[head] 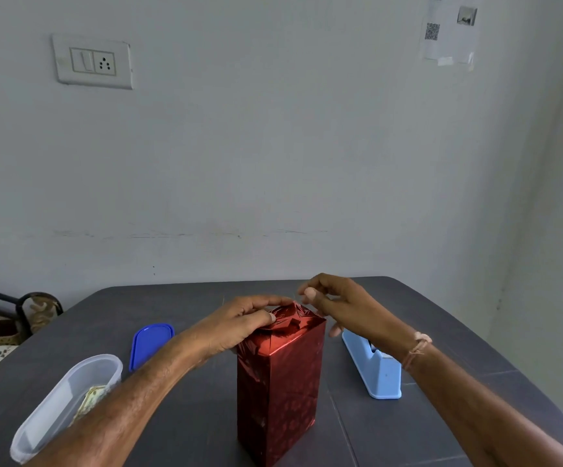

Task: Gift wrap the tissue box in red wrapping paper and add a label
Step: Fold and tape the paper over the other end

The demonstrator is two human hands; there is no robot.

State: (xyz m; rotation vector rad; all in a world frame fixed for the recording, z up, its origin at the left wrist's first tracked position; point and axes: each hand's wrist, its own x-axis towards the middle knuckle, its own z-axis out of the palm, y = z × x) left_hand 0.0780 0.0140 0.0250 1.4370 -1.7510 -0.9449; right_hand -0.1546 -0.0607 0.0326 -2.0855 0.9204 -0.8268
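The tissue box [278,389] stands on end on the dark table [189,416], covered in shiny red wrapping paper. Its top end is crumpled and folded. My left hand [239,323] presses down on those top folds with its fingers and thumb. My right hand [334,305] hovers just above the box's far top corner. Its thumb and forefinger are pinched together, apparently on a small clear piece of tape that is hard to make out. No label is visible on the box.
A light blue tape dispenser [374,365] sits right of the box under my right wrist. A clear plastic container [68,399] holding paper items lies at the left, with its blue lid [150,343] beside it. A chair [10,318] stands past the table's left edge.
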